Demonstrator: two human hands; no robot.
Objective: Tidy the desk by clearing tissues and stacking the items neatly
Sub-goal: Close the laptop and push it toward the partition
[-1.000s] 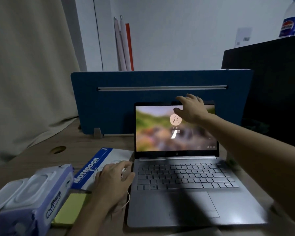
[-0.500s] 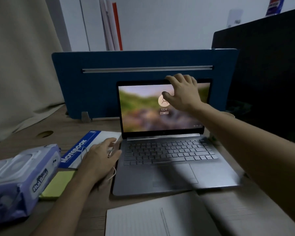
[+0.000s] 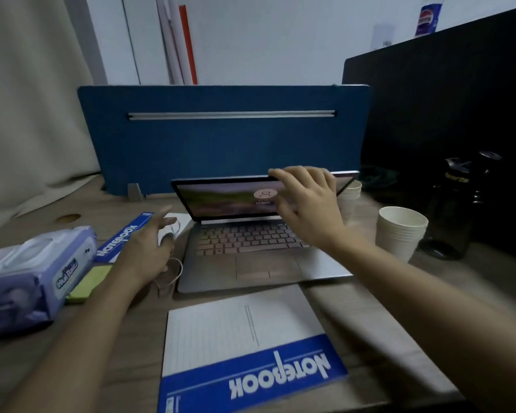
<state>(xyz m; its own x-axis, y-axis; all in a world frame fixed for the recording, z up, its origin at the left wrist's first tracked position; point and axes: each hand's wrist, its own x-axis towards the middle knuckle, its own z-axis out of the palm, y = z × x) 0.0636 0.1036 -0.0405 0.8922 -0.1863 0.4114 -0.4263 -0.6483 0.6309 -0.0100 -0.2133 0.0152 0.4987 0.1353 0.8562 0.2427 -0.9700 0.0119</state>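
A silver laptop [image 3: 215, 272] sits mid-desk with its lid tilted far down over the keyboard and its screen still lit. My right hand [image 3: 307, 210] grips the lid's top edge, fingers over the top and thumb on the screen side. My left hand [image 3: 143, 251] hovers with loose, spread fingers just left of the laptop, over a thin white cable [image 3: 178, 269] and the edge of a blue-and-white notebook [image 3: 122, 236]. A second notebook [image 3: 245, 353] lies in front of the laptop. At the far left sit a purple wet-wipes pack [image 3: 27, 275] and a yellow-green sticky-note pad [image 3: 87, 281].
A stack of white paper cups [image 3: 399, 234] and a black bottle [image 3: 456, 210] stand right of the laptop, with more cups [image 3: 350, 192] behind the lid. A blue divider panel [image 3: 221, 138] closes the desk's back. A black panel [image 3: 444, 99] rises at the right.
My right hand has pulled the laptop lid from upright to far down. My left hand's fingers have lifted and spread. The view has dropped, showing the front notebook, cups and bottle.
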